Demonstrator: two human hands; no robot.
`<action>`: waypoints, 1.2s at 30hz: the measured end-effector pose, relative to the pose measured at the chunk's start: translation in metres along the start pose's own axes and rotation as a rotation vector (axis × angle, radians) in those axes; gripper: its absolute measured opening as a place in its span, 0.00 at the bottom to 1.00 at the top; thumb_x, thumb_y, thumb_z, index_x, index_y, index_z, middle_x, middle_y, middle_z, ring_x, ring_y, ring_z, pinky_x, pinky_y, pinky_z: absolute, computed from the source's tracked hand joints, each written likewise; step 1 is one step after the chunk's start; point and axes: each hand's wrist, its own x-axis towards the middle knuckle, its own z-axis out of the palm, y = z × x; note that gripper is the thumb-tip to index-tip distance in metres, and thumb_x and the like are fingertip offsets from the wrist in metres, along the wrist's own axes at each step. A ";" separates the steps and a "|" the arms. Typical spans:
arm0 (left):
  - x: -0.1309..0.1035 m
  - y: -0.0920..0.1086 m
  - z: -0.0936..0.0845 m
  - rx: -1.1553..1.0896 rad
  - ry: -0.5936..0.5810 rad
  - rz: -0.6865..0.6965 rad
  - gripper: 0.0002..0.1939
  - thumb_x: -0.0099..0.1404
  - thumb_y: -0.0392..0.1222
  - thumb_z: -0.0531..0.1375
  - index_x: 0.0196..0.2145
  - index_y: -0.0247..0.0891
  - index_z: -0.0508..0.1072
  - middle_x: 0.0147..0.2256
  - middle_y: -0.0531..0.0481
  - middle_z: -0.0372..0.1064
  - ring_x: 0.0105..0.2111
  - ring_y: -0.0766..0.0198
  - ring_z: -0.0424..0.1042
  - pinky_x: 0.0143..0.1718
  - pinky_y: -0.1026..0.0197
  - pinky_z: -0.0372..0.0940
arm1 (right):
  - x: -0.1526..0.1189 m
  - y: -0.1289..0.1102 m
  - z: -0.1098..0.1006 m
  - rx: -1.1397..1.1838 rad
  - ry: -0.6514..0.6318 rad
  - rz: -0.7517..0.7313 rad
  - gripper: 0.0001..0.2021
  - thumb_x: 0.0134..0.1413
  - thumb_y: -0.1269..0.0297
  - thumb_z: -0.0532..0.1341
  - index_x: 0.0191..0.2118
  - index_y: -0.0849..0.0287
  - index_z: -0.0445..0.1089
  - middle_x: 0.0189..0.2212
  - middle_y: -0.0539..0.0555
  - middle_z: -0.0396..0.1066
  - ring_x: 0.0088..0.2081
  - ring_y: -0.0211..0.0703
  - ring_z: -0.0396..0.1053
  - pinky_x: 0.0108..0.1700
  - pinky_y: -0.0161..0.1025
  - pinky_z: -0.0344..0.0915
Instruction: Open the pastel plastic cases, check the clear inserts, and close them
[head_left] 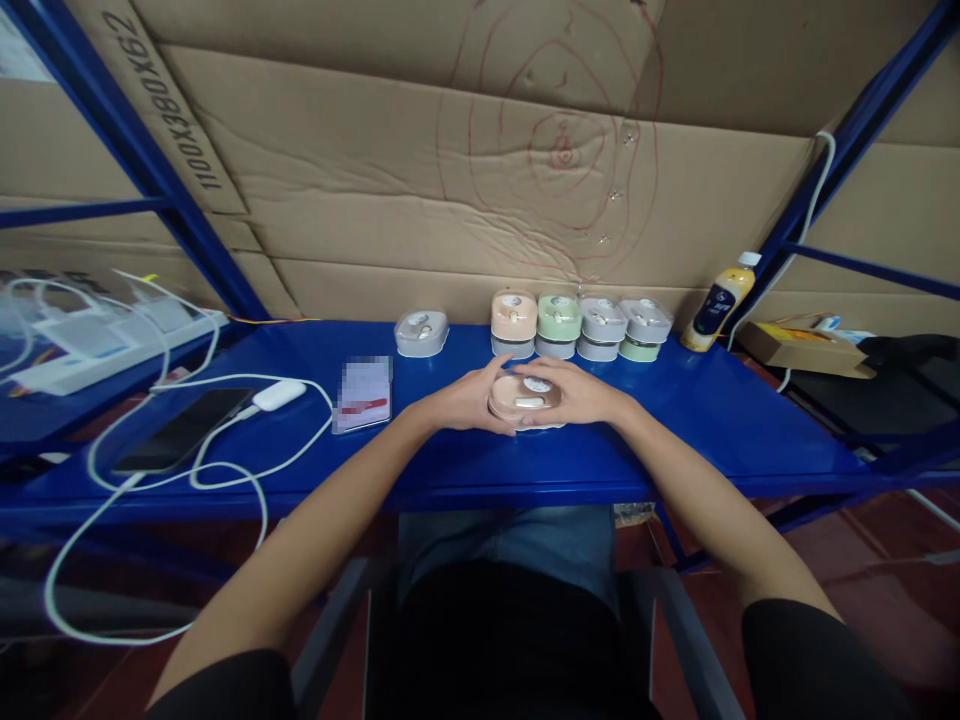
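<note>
Blue tabletop [480, 465]: bore the work. Left hand [472, 398], right hand [583, 392]: fingers curved part-open, clasping opposite ends of one peach lidded box [511, 393]. Box: near front edge's middle; long axis seemingly parallel to that edge; probably light, stiff, slippery; best gripped at ends. Pale tab [529, 402]: faced front edge.

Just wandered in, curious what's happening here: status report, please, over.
Left hand and right hand cupped around peach container, one each side. Container over blue table; resting or lifted, unclear. Stacked containers close behind; nothing seen blocking.
</note>
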 end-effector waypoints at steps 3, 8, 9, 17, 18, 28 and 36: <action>0.000 -0.001 0.001 -0.003 -0.017 -0.004 0.70 0.48 0.62 0.78 0.77 0.37 0.48 0.66 0.29 0.69 0.66 0.30 0.69 0.63 0.39 0.67 | 0.001 -0.002 -0.001 -0.029 -0.015 -0.007 0.42 0.56 0.37 0.72 0.72 0.49 0.66 0.54 0.61 0.74 0.54 0.61 0.74 0.58 0.60 0.72; 0.000 0.003 -0.001 -0.004 -0.022 -0.010 0.68 0.48 0.62 0.78 0.76 0.38 0.50 0.67 0.31 0.67 0.67 0.31 0.68 0.64 0.40 0.66 | 0.003 -0.003 0.000 -0.036 -0.048 -0.033 0.42 0.59 0.36 0.70 0.72 0.53 0.66 0.57 0.63 0.73 0.57 0.63 0.72 0.60 0.63 0.70; 0.000 0.005 -0.003 -0.008 -0.027 0.007 0.65 0.49 0.61 0.78 0.75 0.38 0.53 0.67 0.32 0.68 0.66 0.33 0.69 0.63 0.41 0.66 | 0.004 -0.003 0.001 -0.029 -0.051 -0.032 0.42 0.58 0.36 0.70 0.72 0.52 0.66 0.57 0.63 0.73 0.57 0.63 0.71 0.61 0.63 0.70; -0.028 0.020 -0.006 0.306 0.076 -0.123 0.52 0.57 0.63 0.73 0.69 0.33 0.63 0.65 0.30 0.70 0.65 0.34 0.70 0.62 0.43 0.67 | -0.002 0.010 -0.003 0.045 0.071 0.077 0.45 0.60 0.30 0.64 0.74 0.52 0.61 0.67 0.65 0.67 0.67 0.67 0.65 0.68 0.65 0.64; -0.037 0.022 -0.005 0.391 0.118 -0.195 0.52 0.58 0.64 0.72 0.69 0.30 0.63 0.63 0.27 0.71 0.63 0.32 0.72 0.60 0.43 0.69 | -0.003 0.013 -0.006 0.051 0.123 0.108 0.41 0.65 0.31 0.59 0.73 0.53 0.64 0.66 0.65 0.68 0.67 0.65 0.66 0.69 0.64 0.64; -0.027 0.022 -0.007 0.803 0.317 -0.716 0.52 0.68 0.75 0.60 0.63 0.17 0.70 0.46 0.19 0.79 0.47 0.30 0.81 0.45 0.47 0.72 | -0.004 0.027 -0.017 0.034 0.297 0.230 0.37 0.73 0.31 0.42 0.49 0.54 0.79 0.47 0.62 0.79 0.54 0.60 0.75 0.62 0.60 0.69; 0.057 -0.002 -0.024 0.756 0.239 -0.690 0.42 0.69 0.70 0.61 0.61 0.29 0.78 0.61 0.24 0.73 0.59 0.31 0.74 0.56 0.45 0.70 | -0.002 0.028 -0.011 0.062 0.211 0.247 0.39 0.72 0.29 0.40 0.46 0.55 0.78 0.43 0.61 0.79 0.46 0.56 0.76 0.54 0.55 0.72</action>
